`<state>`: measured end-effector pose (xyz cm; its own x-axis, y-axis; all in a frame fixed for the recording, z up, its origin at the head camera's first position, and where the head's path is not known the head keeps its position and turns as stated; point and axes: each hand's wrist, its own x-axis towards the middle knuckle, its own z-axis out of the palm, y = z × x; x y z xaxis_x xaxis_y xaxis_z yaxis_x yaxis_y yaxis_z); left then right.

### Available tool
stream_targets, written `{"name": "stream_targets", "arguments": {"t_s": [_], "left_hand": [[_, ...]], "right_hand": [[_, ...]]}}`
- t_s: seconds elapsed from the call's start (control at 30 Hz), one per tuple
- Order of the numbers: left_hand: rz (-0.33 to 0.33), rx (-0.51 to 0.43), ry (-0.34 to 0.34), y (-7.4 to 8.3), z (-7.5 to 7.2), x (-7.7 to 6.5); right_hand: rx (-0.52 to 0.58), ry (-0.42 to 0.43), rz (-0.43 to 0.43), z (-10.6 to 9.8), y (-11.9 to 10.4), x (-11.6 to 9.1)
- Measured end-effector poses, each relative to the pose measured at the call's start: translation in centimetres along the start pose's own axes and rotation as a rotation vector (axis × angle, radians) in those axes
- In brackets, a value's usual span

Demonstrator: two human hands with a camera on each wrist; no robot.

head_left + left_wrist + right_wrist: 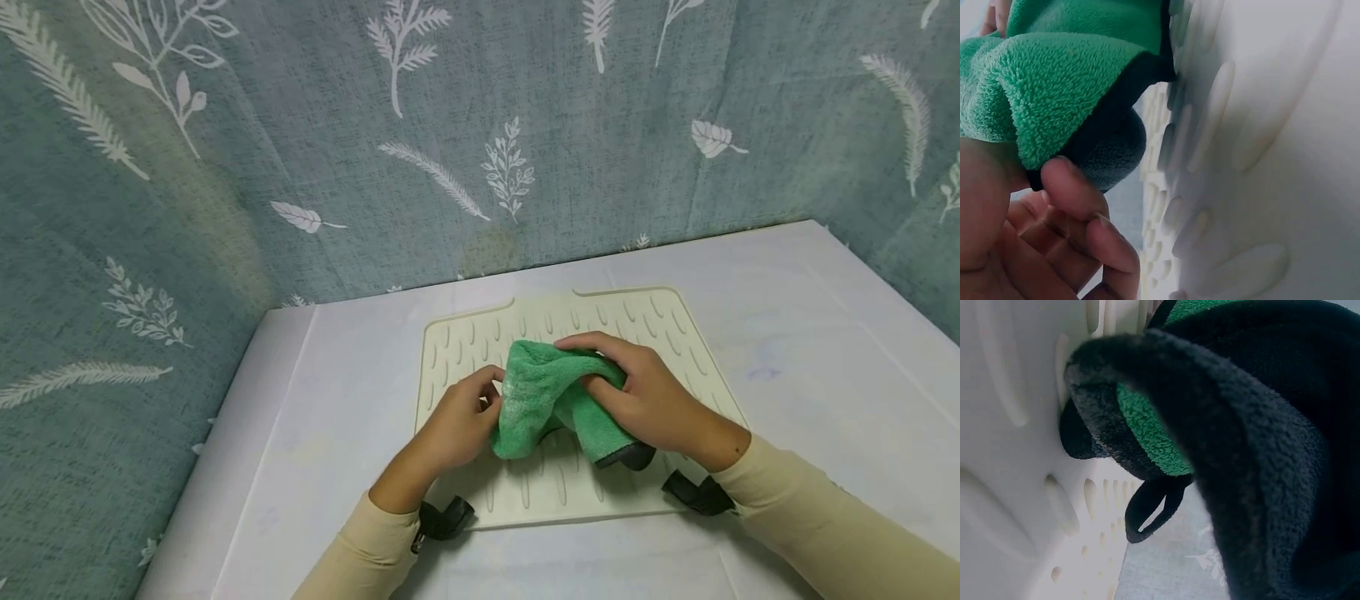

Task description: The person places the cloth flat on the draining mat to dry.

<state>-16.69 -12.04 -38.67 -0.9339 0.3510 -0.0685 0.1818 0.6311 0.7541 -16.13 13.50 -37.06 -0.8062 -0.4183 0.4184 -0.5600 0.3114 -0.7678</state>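
Backdrop: grey-green fabric printed with white leaves and sprigs; it stood behind the work surface and along its left and right sides.
Worktable: white covering with long creases; its far edge met the backdrop.
Ribbed mat: cream, with rounded far corners, a raised rim and a notch in the far edge; elongated ribs covered its face. It lay flat on the worktable.
Cloth: thick plush pile, green on one face and dark grey on the other, bordered in black. Pale patches marked the green pile near the left hand. A small black loop projected from the border.
Cloth position: bunched and folded above the middle of the ribbed mat, between the two hands. Contact between its lowest folds and the ribbed mat could not be confirmed.
Right hand: thumb and fingers were closed on an upper fold; the fingers lay along the far side, the thumb on the near side, and the dark-edged end hung below.
Left hand: thumb and a fingertip pinched a black-edged corner at the left side of the cloth; the remaining fingers were curled just beside it.
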Motion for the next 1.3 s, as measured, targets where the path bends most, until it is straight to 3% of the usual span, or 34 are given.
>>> {"name": "stream_targets", "arguments": {"t_s": [0.63, 0.8, 1.07, 1.3], "left_hand": [[0.029, -0.01, 0.018, -0.07, 0.14, 0.16], [0.013, -0.074, 0.027, 0.03, 0.07, 0.1], [-0.003, -0.219, -0.075, -0.34, 0.01, 0.32], [0.038, -0.193, -0.215, -0.49, -0.06, 0.33]], "right_hand": [[-0.005, 0.001, 0.031, -0.17, -0.18, 0.06], [-0.001, 0.007, 0.036, -0.2, -0.29, 0.11], [-0.004, 0.011, 0.031, -0.31, -0.16, 0.14], [-0.023, 0.03, 0.015, -0.4, -0.1, 0.18]]}}
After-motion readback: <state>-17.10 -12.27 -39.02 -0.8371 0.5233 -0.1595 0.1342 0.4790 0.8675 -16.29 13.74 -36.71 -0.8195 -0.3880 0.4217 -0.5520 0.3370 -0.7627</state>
